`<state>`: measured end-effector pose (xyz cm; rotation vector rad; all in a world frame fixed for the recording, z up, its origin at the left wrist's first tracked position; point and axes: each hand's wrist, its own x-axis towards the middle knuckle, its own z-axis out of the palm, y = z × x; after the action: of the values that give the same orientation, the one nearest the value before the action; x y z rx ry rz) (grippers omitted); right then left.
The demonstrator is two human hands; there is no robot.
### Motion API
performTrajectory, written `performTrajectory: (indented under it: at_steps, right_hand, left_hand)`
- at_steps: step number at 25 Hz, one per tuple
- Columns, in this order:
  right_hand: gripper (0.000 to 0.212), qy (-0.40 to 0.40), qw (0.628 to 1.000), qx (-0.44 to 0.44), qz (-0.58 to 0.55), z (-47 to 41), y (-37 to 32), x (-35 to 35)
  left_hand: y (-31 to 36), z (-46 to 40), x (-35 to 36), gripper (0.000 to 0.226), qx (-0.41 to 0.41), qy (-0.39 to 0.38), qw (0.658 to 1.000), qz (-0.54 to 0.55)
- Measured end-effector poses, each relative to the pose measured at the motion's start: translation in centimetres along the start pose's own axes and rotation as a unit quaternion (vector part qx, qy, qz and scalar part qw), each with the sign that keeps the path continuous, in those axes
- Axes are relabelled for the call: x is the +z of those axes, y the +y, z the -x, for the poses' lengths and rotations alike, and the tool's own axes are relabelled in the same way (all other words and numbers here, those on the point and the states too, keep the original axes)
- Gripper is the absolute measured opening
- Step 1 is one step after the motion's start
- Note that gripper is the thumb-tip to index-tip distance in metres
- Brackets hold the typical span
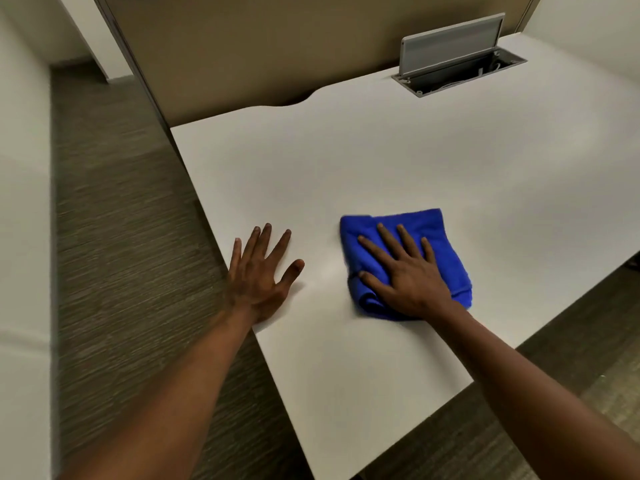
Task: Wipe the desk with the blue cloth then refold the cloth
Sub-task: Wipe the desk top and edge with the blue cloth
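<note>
The white surface (398, 161) has a blue cloth (446, 244) and two flat hands lying on it.

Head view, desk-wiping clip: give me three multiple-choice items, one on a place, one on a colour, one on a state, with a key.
1. Where is the cloth?
A. under the right hand
B. under the left hand
C. inside the cable box

2. What colour is the cloth?
A. green
B. blue
C. white

3. How is the cable box lid?
A. shut flat
B. missing
C. raised open

Key: 1 A, the right hand lies flat on it, fingers spread, while the left hand rests on the bare desk; 2 B, it is bright blue against the white top; 3 C, the grey lid stands up over the opening.
</note>
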<state>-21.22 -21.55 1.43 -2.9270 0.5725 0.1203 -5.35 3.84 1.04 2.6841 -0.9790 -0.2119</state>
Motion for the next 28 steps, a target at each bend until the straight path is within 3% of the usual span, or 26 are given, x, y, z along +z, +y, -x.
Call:
performTrajectory:
  at_steps: [2, 4, 7, 11, 20, 28]
  right_hand:
    - [0.075, 0.006, 1.0, 0.015, -0.011, -1.5, -2.9, 0.8]
    - [0.075, 0.008, 0.999, -0.05, -0.008, -1.1, -4.4, 2.1]
    - [0.074, 0.011, 0.994, -0.105, 0.002, -0.6, -0.9, 1.8]
    - [0.079, 0.02, 0.998, 0.061, -0.027, -1.4, 3.9, -0.1]
    - [0.074, 0.016, 0.991, 0.112, -0.071, 13.6, 5.7, 1.3]
    - [0.063, 0.014, 0.978, 0.207, -0.025, 7.6, 2.3, 0.7]
  left_hand:
    - [-0.1, -0.1, 0.2, 0.085, 0.002, 0.005, 1.0, 0.005]
    - [-0.2, -0.1, 0.5, 0.086, 0.003, 0.019, 1.0, 0.013]
    - [-0.6, -0.3, 0.8, 0.086, 0.003, 0.021, 1.0, 0.014]
    - [-0.8, -0.4, 1.1, 0.09, 0.007, 0.016, 1.0, 0.002]
    - [-1.2, -0.5, 1.5, 0.095, 0.019, 0.011, 1.0, -0.014]
    - [-1.0, -0.5, 1.3, 0.092, 0.051, 0.002, 0.998, -0.028]
